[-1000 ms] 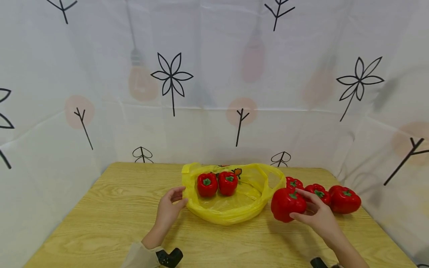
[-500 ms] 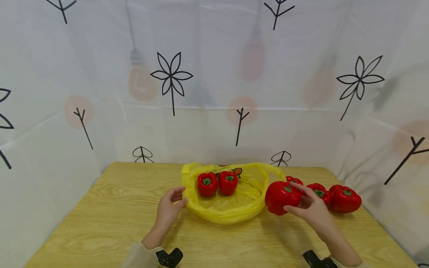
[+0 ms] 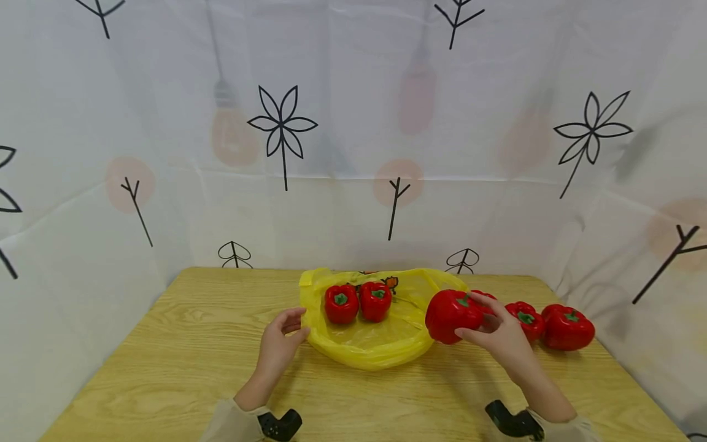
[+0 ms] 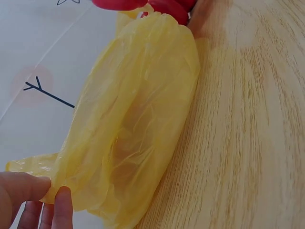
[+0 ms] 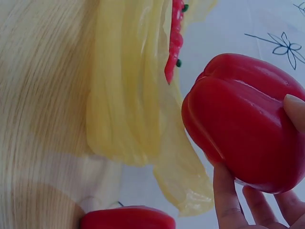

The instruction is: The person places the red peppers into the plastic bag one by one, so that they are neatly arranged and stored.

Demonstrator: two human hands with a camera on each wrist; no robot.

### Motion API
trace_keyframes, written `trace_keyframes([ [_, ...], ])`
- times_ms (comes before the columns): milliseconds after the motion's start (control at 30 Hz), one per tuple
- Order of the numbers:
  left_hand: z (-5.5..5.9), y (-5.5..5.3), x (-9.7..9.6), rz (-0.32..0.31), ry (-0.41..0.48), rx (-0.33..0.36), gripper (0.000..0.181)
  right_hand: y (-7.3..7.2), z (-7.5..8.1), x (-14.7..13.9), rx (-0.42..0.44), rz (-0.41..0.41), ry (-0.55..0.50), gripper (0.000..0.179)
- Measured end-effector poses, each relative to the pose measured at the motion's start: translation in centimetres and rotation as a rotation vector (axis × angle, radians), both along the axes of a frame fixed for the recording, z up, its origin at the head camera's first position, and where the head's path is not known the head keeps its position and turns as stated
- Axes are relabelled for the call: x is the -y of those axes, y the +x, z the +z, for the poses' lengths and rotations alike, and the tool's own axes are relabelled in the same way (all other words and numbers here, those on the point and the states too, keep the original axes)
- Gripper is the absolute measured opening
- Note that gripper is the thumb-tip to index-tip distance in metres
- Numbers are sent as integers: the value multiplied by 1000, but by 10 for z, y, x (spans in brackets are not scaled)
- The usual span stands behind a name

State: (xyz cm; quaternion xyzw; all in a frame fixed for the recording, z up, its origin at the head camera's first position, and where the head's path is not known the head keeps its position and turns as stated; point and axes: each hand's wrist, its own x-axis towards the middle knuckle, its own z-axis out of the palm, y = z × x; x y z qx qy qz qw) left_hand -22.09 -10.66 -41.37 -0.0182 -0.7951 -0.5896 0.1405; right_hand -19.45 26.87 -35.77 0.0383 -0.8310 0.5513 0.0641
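Observation:
A yellow plastic bag (image 3: 369, 358) lies with its mouth open on the table, two red bell peppers (image 3: 341, 305) with green stems inside it. My left hand (image 3: 280, 344) pinches the bag's left rim between thumb and fingers, as the left wrist view also shows (image 4: 38, 200). Up at the bag's right edge, my right hand (image 3: 505, 337) holds another red bell pepper (image 3: 453, 316) by its stem end, thumb on one side and fingers on the other. In the right wrist view this held pepper (image 5: 243, 124) hangs beside the bag's folded wall (image 5: 126, 86).
To the right of the bag several more red peppers (image 3: 567, 327) sit on the wooden table (image 3: 182, 356); one is partly hidden behind my right hand. A white cloth (image 3: 342, 215) with plant drawings hangs behind the table and along its sides.
My right hand has carried its bell pepper left and slightly up, from beside the bag to its right rim. The left hand and the bag have stayed in place.

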Motion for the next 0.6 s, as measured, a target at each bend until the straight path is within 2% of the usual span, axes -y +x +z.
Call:
trace_keyframes([
  [400,-1,-1,0,-1,13,11,33,-9,3,8,38,2,-31,79],
  [600,0,0,-1,1,14,14,33,-17,5,14,37,-30,17,80],
])
